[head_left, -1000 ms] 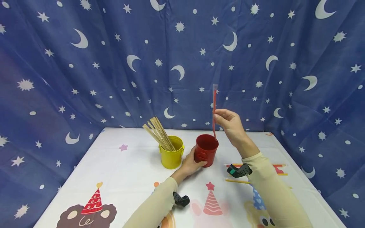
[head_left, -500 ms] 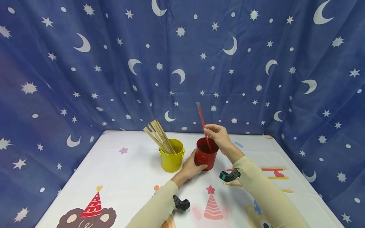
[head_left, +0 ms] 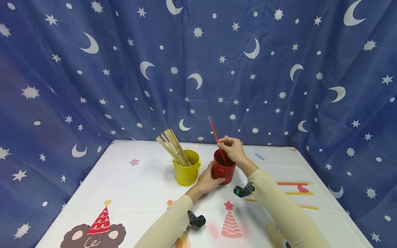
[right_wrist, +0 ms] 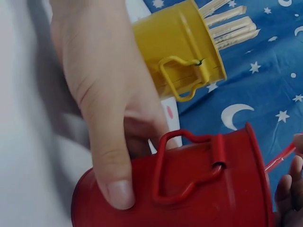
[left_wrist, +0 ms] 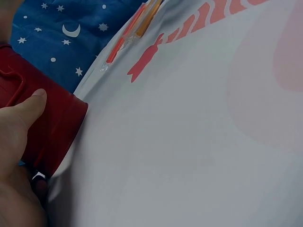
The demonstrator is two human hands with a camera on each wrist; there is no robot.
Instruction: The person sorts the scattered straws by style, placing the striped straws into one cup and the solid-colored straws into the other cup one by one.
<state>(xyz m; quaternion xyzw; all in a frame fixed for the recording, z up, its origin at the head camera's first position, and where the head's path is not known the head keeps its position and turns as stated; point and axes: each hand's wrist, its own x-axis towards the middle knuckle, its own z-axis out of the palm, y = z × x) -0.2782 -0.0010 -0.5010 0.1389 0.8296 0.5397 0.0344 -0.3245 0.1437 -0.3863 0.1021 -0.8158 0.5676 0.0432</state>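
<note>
**Red straw leans into the red bucket, under your right hand's pinch**

Nearest, to the right, loose straws (head_left: 299, 193) lie across the table (head_left: 142, 186), partly hidden by your right sleeve (head_left: 279, 203). Just beyond, your left hand (head_left: 207, 181) wraps the left of the red bucket (head_left: 225, 175), thumb on its near wall. The fingers of your right hand (head_left: 233, 150) pinch the red straw (head_left: 214, 131) between its ends, just above the rim, reaching in from the right. What matters is slant: the bucket is upright, but the straw's long axis tilts, top leftward, lower end inside the mouth; you cannot see whether it touches bottom. The yellow bucket (head_left: 187, 176) stands left of your left hand, holding paper-wrapped sticks (head_left: 178, 151).
</note>
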